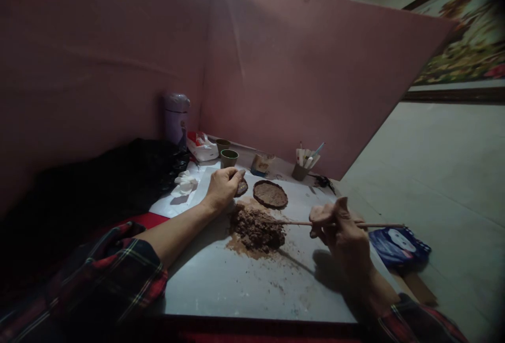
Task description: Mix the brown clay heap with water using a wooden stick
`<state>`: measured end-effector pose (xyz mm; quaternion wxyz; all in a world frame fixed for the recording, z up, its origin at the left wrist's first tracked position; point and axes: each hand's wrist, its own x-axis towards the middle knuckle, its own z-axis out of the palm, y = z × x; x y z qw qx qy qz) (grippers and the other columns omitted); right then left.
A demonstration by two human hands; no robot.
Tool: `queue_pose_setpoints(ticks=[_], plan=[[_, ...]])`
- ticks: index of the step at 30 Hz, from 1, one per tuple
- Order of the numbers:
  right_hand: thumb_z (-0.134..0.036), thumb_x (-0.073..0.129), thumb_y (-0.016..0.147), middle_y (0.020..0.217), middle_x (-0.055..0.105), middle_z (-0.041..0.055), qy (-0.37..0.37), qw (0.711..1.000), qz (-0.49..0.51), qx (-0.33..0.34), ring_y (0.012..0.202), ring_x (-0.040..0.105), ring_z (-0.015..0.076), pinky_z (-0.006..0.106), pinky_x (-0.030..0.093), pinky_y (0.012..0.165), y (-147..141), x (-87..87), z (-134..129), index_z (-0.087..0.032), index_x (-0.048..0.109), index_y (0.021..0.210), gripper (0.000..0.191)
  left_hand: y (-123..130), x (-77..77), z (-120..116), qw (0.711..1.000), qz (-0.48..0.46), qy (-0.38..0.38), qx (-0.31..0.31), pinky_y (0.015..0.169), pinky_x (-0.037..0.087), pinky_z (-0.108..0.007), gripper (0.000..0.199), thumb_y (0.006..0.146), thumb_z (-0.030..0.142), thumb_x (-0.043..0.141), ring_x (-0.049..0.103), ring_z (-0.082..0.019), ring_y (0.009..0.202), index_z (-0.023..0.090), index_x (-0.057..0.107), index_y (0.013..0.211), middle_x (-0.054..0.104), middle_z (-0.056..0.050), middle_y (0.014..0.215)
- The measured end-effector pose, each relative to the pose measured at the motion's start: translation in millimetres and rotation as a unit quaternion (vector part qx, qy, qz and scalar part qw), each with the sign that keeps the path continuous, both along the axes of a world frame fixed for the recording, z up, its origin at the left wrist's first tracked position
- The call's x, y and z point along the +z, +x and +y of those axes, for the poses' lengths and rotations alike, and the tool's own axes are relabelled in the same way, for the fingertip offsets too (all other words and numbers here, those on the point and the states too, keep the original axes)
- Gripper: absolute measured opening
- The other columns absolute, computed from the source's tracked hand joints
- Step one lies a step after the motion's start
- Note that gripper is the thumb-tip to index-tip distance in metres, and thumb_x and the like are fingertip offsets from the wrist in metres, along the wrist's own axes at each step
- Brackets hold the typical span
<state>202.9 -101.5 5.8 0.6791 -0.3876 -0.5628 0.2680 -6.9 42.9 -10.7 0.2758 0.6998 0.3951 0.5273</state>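
My right hand (341,227) pinches a thin brown stick (295,222) held nearly level, its left tip at the edge of a crumbly brown heap (258,228). Beyond the heap, my left hand (224,188) is closed on a small dark brown piece (241,188), partly hidden by the fingers. Just right of that piece lies a round brown disc with a raised rim (270,194). Brown crumbs and a smear surround the heap on the white board (197,285).
Behind stand a green-rimmed cup (229,158), another cup (223,146), a small container (261,165) and a pot of pens (301,171). A purple bottle (176,122), crumpled tissue (184,183) and black plastic (98,190) are left. A blue pouch (400,248) lies right.
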Motion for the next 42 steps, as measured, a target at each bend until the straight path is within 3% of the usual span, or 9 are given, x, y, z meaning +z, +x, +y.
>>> queue_pose_setpoints(ticks=[4, 9, 13, 16, 22, 28, 34, 37, 42], plan=[[-0.042, 0.048, 0.092, 0.039, 0.052, 0.0026, 0.001, 1.0, -0.004, 0.021, 0.039, 0.046, 0.0121, 0.025, 0.029, 0.038, 4.1, -0.1, 1.1, -0.017, 0.065, 0.051, 0.051, 0.1, 0.4, -0.6, 1.0, 0.0, -0.001, -0.002, 0.051, 0.029, -0.023, 0.036, 0.08, 0.04, 0.051, 0.04, -0.011, 0.053, 0.016, 0.053, 0.052, 0.048, 0.002, 0.05], [-0.043, 0.044, 0.094, 0.038, 0.049, -0.0008, 0.059, 0.996, 0.07, -0.024, 0.036, 0.047, 0.0102, 0.027, 0.038, 0.044, 14.9, 1.7, 4.6, -0.018, 0.065, 0.051, 0.053, 0.2, 1.8, -1.7, 1.0, 0.003, -0.001, -0.004, 0.051, 0.028, -0.023, 0.036, 0.08, 0.04, 0.051, 0.04, -0.011, 0.052, 0.017, 0.052, 0.051, 0.046, 0.002, 0.049], [-0.054, 0.047, 0.089, 0.048, 0.057, 0.0023, 0.001, 0.999, 0.015, -0.032, 0.045, 0.054, 0.0134, 0.023, 0.033, 0.038, 5.2, -7.9, 4.9, -0.018, 0.067, 0.059, 0.051, 0.1, 1.7, -1.3, 1.0, -0.001, -0.004, -0.007, 0.051, 0.028, -0.024, 0.037, 0.08, 0.041, 0.05, 0.038, -0.011, 0.051, 0.017, 0.051, 0.051, 0.045, 0.002, 0.048], [-0.053, 0.047, 0.09, 0.049, 0.056, 0.002, -0.032, 0.998, -0.047, -0.015, 0.044, 0.051, 0.0121, 0.023, 0.031, 0.037, -2.1, -13.8, 4.1, -0.017, 0.065, 0.059, 0.05, 0.2, 1.3, -0.8, 1.0, -0.001, -0.002, -0.006, 0.051, 0.028, -0.024, 0.037, 0.08, 0.041, 0.05, 0.038, -0.011, 0.051, 0.017, 0.051, 0.051, 0.045, 0.003, 0.048], [-0.049, 0.044, 0.093, 0.042, 0.051, 0.0011, -0.024, 1.0, -0.009, 0.008, 0.041, 0.046, 0.0117, 0.023, 0.026, 0.037, 3.3, -5.7, 1.6, -0.018, 0.06, 0.053, 0.053, 0.4, 1.8, -0.4, 1.0, 0.002, -0.004, -0.001, 0.051, 0.028, -0.024, 0.037, 0.079, 0.041, 0.051, 0.038, -0.011, 0.052, 0.017, 0.051, 0.051, 0.045, 0.003, 0.049], [-0.039, 0.039, 0.096, 0.037, 0.051, 0.0019, 0.06, 0.997, 0.046, -0.033, 0.037, 0.044, 0.011, 0.026, 0.032, 0.042, 5.4, -4.3, 2.4, -0.016, 0.063, 0.052, 0.055, 0.9, 0.4, 0.5, 1.0, -0.005, -0.003, -0.006, 0.051, 0.03, -0.024, 0.035, 0.079, 0.041, 0.051, 0.04, -0.011, 0.052, 0.016, 0.055, 0.054, 0.047, 0.002, 0.051], [-0.045, 0.048, 0.092, 0.037, 0.048, -0.0012, 0.107, 0.986, 0.094, -0.083, 0.036, 0.044, 0.01, 0.027, 0.037, 0.046, 1.4, -2.9, 3.6, -0.017, 0.059, 0.047, 0.053, 0.8, 0.7, 0.1, 1.0, -0.002, -0.005, -0.003, 0.05, 0.029, -0.024, 0.036, 0.079, 0.042, 0.05, 0.039, -0.011, 0.051, 0.017, 0.053, 0.053, 0.047, 0.001, 0.05], [-0.049, 0.05, 0.089, 0.044, 0.051, -0.0009, 0.063, 0.988, 0.108, -0.094, 0.039, 0.049, 0.0105, 0.025, 0.035, 0.041, -2.1, -3.2, 3.1, -0.017, 0.06, 0.05, 0.052, 0.8, 1.4, -0.2, 1.0, 0.001, -0.005, -0.004, 0.05, 0.029, -0.024, 0.037, 0.079, 0.042, 0.05, 0.041, -0.011, 0.052, 0.017, 0.053, 0.052, 0.048, 0.001, 0.049], [-0.052, 0.044, 0.091, 0.046, 0.052, 0.0003, -0.014, 0.999, 0.029, -0.028, 0.043, 0.051, 0.0119, 0.022, 0.027, 0.035, -12.5, -6.6, -0.9, -0.018, 0.06, 0.057, 0.051, 0.7, 1.2, -0.2, 1.0, -0.002, -0.004, -0.006, 0.05, 0.029, -0.023, 0.037, 0.079, 0.043, 0.049, 0.04, -0.011, 0.052, 0.017, 0.051, 0.052, 0.047, 0.002, 0.048]])
